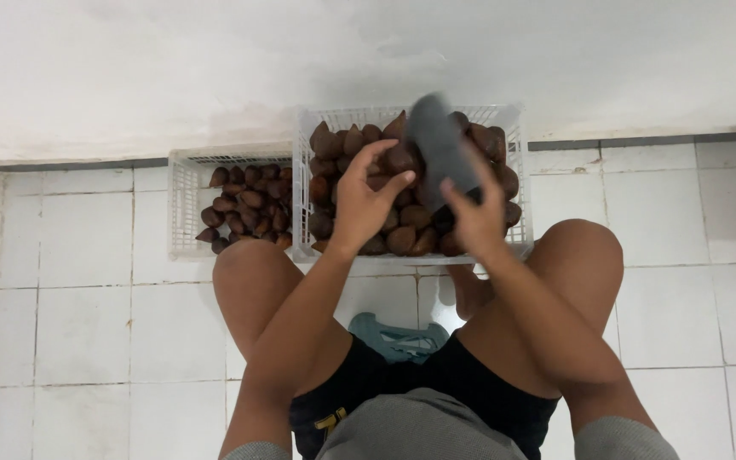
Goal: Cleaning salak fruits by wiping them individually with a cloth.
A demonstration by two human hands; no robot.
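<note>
Head view: left grip around a brown fruit, right grip around a dark brush, over white crate.

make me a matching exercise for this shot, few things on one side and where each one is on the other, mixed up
Things:
1. left hand
2. right hand
3. smaller white plastic crate
4. teal sandal

Places:
A. on the floor tiles between the thighs
B. gripping a blurred dark grey cloth-like object
C. left of the larger white plastic crate
D. holding one brown scaly pointed fruit

Pairs: 1-D, 2-B, 3-C, 4-A
</note>
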